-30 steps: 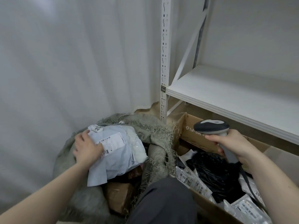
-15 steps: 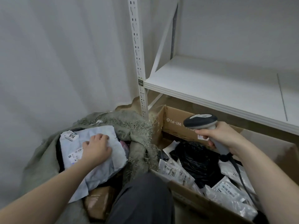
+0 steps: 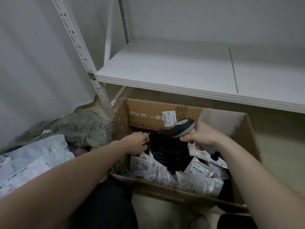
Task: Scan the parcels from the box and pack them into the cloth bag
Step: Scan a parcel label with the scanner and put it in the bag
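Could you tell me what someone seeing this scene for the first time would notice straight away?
Most striking is the open cardboard box at centre right, under a white shelf, full of labelled parcels around a black bag. Over it, the right hand grips a barcode scanner, while the left hand pinches a parcel edge. At left sits the cloth bag, with pale parcels in it.

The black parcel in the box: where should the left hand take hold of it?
Grip the black parcel at its crumpled upper-left edge, where the left hand already is, coming from the left. It lies uppermost, and the right hand with the scanner crowds its right.
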